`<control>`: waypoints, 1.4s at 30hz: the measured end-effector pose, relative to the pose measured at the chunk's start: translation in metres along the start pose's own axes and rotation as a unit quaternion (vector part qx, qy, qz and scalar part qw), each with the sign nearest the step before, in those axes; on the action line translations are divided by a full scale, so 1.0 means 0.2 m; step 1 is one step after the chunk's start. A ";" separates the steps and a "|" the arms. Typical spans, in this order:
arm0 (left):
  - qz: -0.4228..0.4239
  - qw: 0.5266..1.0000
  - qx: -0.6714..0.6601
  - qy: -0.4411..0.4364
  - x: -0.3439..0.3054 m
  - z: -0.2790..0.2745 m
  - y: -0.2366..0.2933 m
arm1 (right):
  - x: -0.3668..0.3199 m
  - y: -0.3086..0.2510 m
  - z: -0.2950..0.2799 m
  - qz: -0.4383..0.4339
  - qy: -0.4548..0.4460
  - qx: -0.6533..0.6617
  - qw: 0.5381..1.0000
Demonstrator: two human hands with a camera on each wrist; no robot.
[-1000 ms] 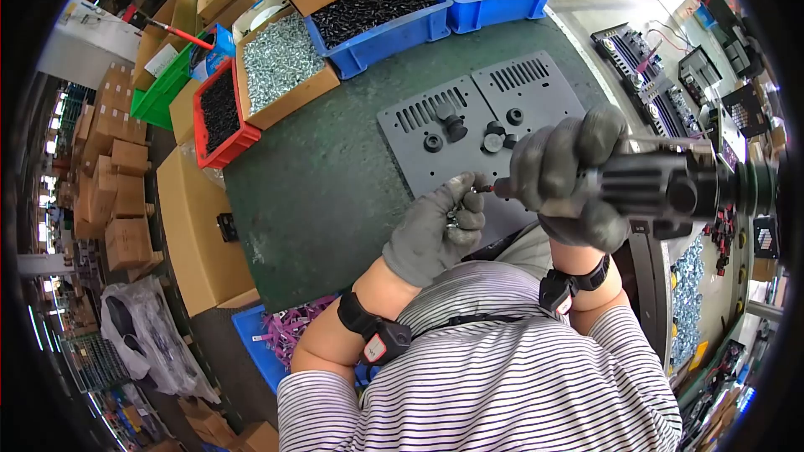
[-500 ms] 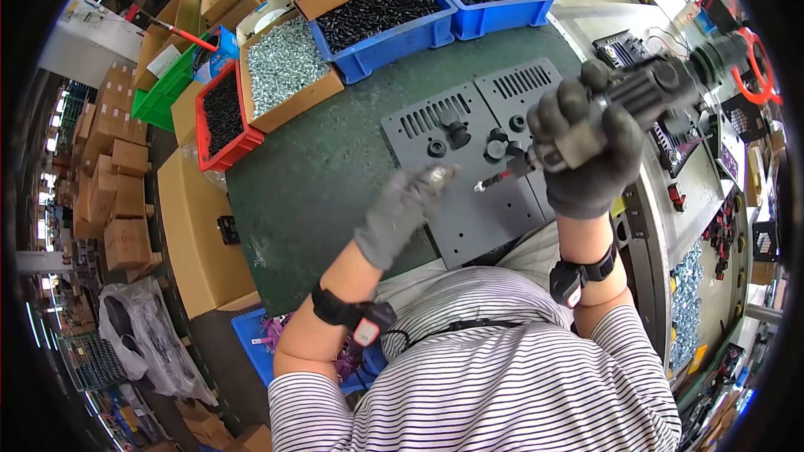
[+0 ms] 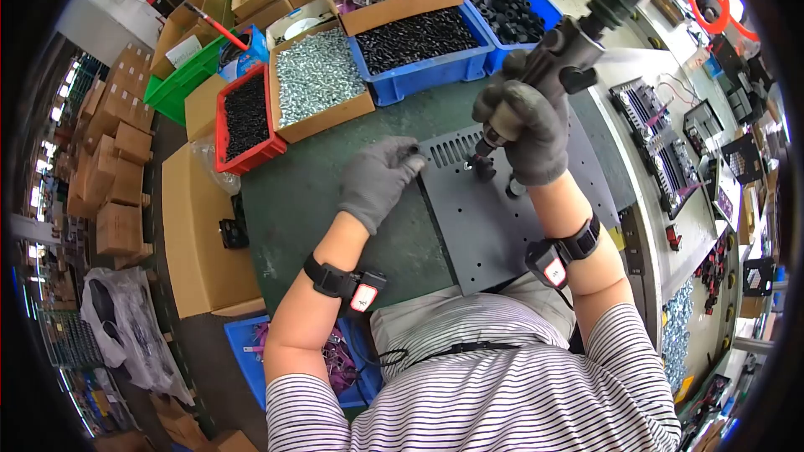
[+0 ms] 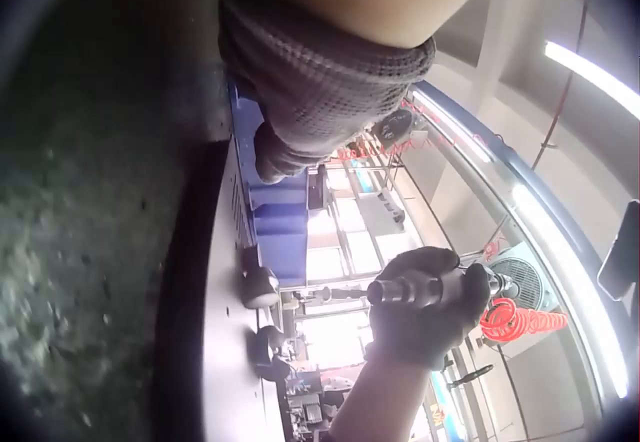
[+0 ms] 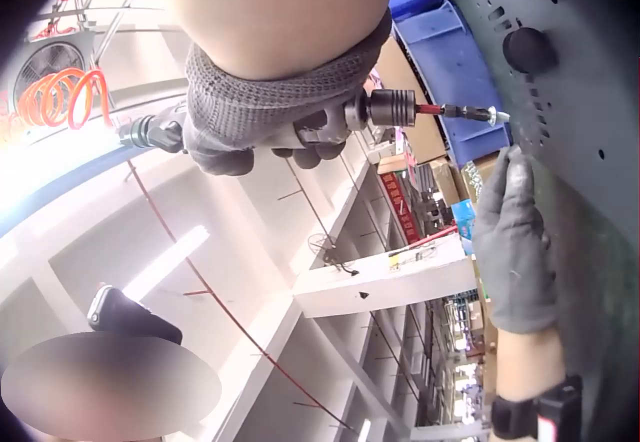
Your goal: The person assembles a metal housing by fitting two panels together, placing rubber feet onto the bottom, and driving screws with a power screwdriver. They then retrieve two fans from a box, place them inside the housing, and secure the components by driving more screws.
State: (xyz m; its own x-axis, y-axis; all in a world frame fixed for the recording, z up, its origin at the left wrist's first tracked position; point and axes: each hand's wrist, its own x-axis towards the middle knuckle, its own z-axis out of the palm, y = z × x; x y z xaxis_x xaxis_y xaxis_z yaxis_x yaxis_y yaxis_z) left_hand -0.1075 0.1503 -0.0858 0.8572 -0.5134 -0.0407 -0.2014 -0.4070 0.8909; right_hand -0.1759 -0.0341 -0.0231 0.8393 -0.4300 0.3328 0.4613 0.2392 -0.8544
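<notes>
My gloved right hand (image 3: 529, 134) grips a dark power screwdriver (image 3: 559, 54), tilted with its tip toward the table. In the right wrist view, its red-and-black bit (image 5: 450, 110) carries a silver screw (image 5: 497, 116) close over the slotted end of a grey metal plate (image 3: 494, 238). My gloved left hand (image 3: 377, 180) is at that plate's left edge, thumb and fingertips together; whether it holds anything I cannot tell. Black round rubber parts (image 5: 530, 50) stand on the plate, partly hidden behind the right hand in the head view.
Behind the plate stand a blue bin of black screws (image 3: 419, 79), another blue bin (image 3: 536, 4), a cardboard box of silver screws (image 3: 322, 121) and a red bin (image 3: 272, 151). A blue tub (image 3: 243, 351) with purple parts sits below the table. An orange coiled hose (image 5: 60, 102) hangs behind the screwdriver.
The right hand has carried the screwdriver from beside the left hand up and left to the plate's slotted end. The left hand, with shiny screws showing earlier, has moved up-left to the plate's edge.
</notes>
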 end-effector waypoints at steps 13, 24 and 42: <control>0.015 0.984 0.169 -0.056 0.05 0.04 -0.04 | 0.14 0.28 0.20 0.079 -0.100 -0.008 0.992; 0.041 0.980 0.190 -0.053 0.06 0.05 -0.05 | 0.15 0.33 0.18 0.111 -0.174 0.013 0.978; -0.264 0.769 -0.575 -0.092 -0.17 0.05 0.02 | -0.19 -0.11 0.02 -0.059 -0.078 0.173 0.980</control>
State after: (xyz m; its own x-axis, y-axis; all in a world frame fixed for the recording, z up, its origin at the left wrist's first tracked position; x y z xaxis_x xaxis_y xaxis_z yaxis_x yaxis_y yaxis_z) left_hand -0.1432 0.1589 -0.0852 0.5728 -0.6477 -0.5023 0.7946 0.2884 0.5343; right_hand -0.2180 -0.0196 -0.0153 0.7957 -0.3399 0.5013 0.6049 0.4888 -0.6287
